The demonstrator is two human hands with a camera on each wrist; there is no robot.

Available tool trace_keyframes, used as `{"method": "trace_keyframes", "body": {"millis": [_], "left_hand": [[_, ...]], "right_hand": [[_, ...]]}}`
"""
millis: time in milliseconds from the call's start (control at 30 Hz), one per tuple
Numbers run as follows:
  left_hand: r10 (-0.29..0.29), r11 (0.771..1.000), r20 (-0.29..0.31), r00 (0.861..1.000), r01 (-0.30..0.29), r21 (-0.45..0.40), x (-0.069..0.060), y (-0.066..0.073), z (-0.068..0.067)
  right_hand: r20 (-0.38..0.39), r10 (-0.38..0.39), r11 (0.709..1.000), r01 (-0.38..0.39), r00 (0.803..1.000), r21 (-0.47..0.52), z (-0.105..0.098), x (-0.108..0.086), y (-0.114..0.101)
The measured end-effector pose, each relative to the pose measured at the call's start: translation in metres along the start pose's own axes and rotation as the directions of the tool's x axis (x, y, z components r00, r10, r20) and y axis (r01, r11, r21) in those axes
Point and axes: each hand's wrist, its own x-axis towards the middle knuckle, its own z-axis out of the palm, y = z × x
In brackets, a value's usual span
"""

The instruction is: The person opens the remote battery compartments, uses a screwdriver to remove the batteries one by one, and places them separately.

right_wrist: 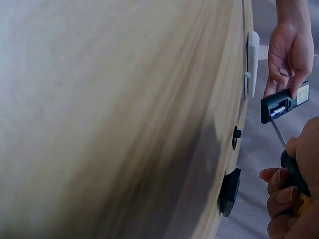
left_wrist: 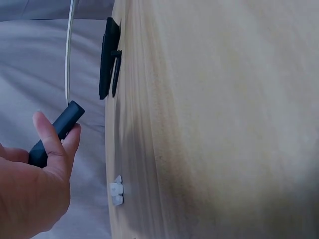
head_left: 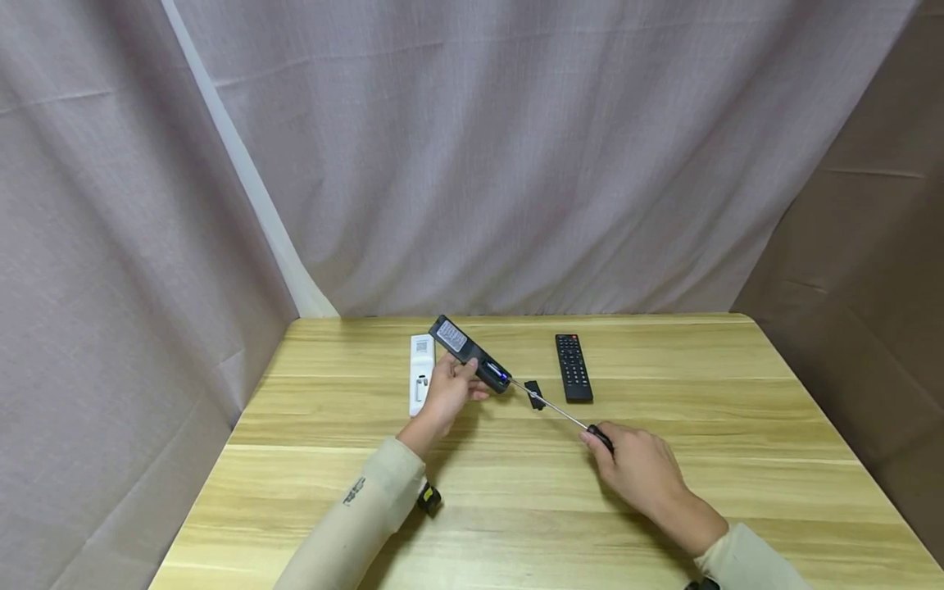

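My left hand (head_left: pixel 448 392) holds a black remote control (head_left: pixel 451 337), back side up and raised above the table. Its battery compartment is uncovered, and a blue-ended battery (right_wrist: pixel 277 111) shows inside. A screwdriver (head_left: pixel 560 412) with a long metal shaft is gripped by its black and yellow handle (right_wrist: pixel 302 203) in my right hand (head_left: pixel 647 471). The shaft's tip reaches the compartment's end beside the battery; exact contact cannot be told. On the table beneath the shaft lies a small black battery cover (head_left: pixel 534 395).
A white remote control (head_left: pixel 422 360) lies face down behind my left hand, its battery compartment uncovered. Another black remote control (head_left: pixel 574 369) rests buttons up at the right. The wooden table (head_left: pixel 737 393) meets a hanging curtain (head_left: pixel 531 180) at its far edge.
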Motion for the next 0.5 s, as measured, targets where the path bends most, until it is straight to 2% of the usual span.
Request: {"method": "trace_keyframes", "body": {"millis": [200, 500], "left_hand": [[0.005, 1.0, 0.014, 1.0, -0.005, 0.016, -0.003, 0.001, 0.001], [0.04, 0.997, -0.001, 0.999, -0.04, 0.073, -0.009, 0.004, 0.012]], "right_hand": [[-0.052, -0.066, 0.997, 0.063, 0.996, -0.049, -0.003, 0.001, 0.0], [-0.078, -0.088, 0.994, 0.084, 0.993, -0.063, -0.004, 0.004, -0.01]]}}
